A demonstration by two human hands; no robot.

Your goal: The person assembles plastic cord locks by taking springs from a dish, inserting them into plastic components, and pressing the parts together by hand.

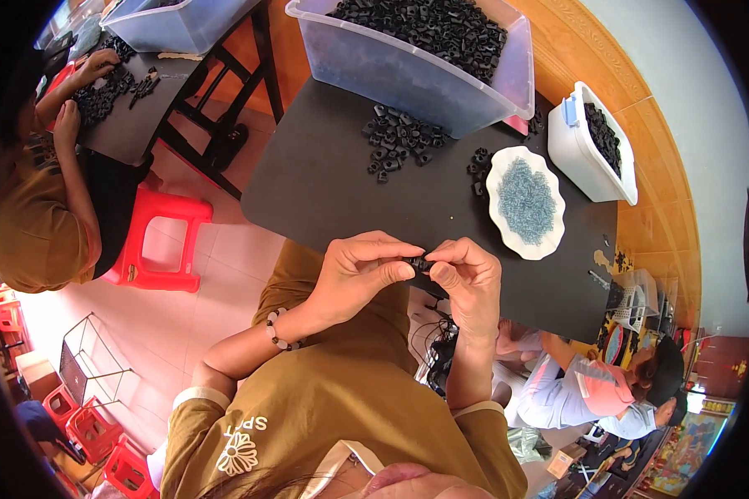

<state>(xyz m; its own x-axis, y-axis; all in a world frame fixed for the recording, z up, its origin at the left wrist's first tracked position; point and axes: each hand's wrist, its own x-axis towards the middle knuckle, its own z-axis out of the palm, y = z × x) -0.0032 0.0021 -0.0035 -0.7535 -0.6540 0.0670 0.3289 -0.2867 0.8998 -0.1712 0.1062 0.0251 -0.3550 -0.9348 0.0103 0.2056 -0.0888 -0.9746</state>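
Note:
Between my fingertips, just off the near edge of the black table (308, 175), is a small black plastic part (419, 264). My left hand (366, 270) pinches one side of it, thumb against forefinger. My right hand (468, 279) grips the other side the same way, so the fingers hide much of the part. Beyond my hands lies a loose pile of similar black parts (399, 137). To the right of that pile, a white scalloped dish (549, 237) holds many small, clear bluish pieces (524, 200).
A large translucent bin (374, 83) full of black parts stands at the table's far side. Right of it is a white tub (566, 137) with more. At the left, a person (37, 216) works at another table near a red stool (171, 241). Another person (591, 387) sits at right.

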